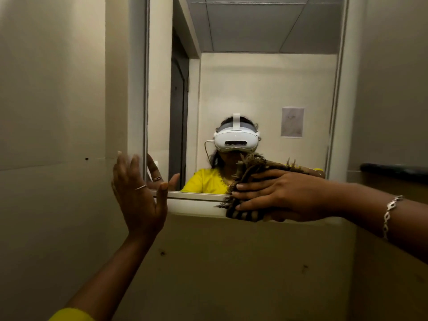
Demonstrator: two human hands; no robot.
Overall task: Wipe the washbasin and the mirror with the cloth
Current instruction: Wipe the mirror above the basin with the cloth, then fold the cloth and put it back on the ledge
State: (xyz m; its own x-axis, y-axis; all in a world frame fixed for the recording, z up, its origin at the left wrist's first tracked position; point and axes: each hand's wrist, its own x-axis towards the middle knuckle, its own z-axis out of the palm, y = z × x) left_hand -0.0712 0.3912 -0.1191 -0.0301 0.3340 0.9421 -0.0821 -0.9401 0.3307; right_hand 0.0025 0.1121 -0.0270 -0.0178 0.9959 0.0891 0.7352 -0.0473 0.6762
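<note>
Gripping one bunched cloth (pixel 250 169), the right hand (pixel 278 195) presses it against the bottom edge of the single mirror (pixel 254 89), right of centre in the frame. The cloth is dark, striped and frayed into a fringe. One left hand (pixel 139 200), fingers straight and close together, is raised at the mirror's lower left corner, wearing one thin metal ring (pixel 140 187). One silver link bracelet (pixel 391 214) circles the right wrist. Smooth beige walls (pixel 46 89) surround the rectangular, pale-framed glass.
</note>
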